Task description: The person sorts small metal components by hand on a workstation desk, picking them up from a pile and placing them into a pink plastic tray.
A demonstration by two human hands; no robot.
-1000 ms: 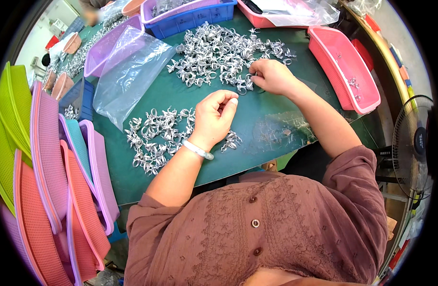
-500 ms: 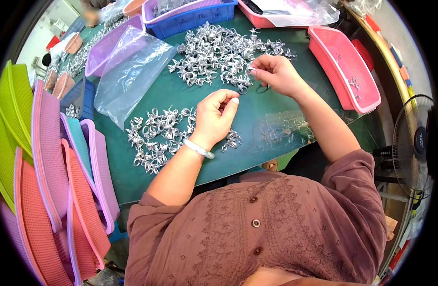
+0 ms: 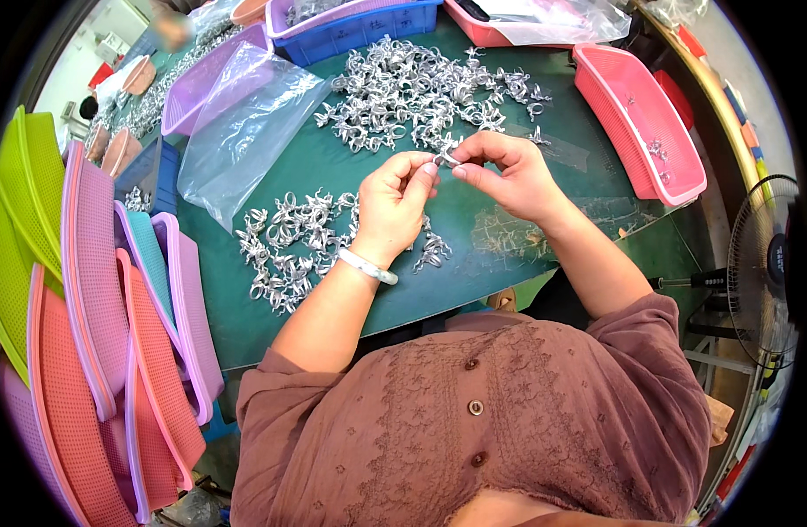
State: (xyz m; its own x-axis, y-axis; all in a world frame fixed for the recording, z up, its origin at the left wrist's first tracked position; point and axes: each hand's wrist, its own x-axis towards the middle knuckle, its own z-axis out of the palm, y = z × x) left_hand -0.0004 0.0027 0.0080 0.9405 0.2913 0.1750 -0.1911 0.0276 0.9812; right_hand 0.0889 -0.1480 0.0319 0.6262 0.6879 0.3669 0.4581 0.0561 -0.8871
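Both hands meet over the green desk (image 3: 333,167): the left hand (image 3: 394,206) and the right hand (image 3: 509,176) pinch one small silver metal piece (image 3: 445,159) between their fingertips. A big far pile of silver pieces (image 3: 421,92) looks untouched; a smaller near-left pile (image 3: 289,237) looks done. A clear plastic bag (image 3: 245,123) lies far left, and a pink plastic basket (image 3: 636,119) sits right.

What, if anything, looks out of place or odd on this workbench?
Nothing stands out. Both hands, left and right, pinch one metal piece; the far pile and near pile lie on the green mat.
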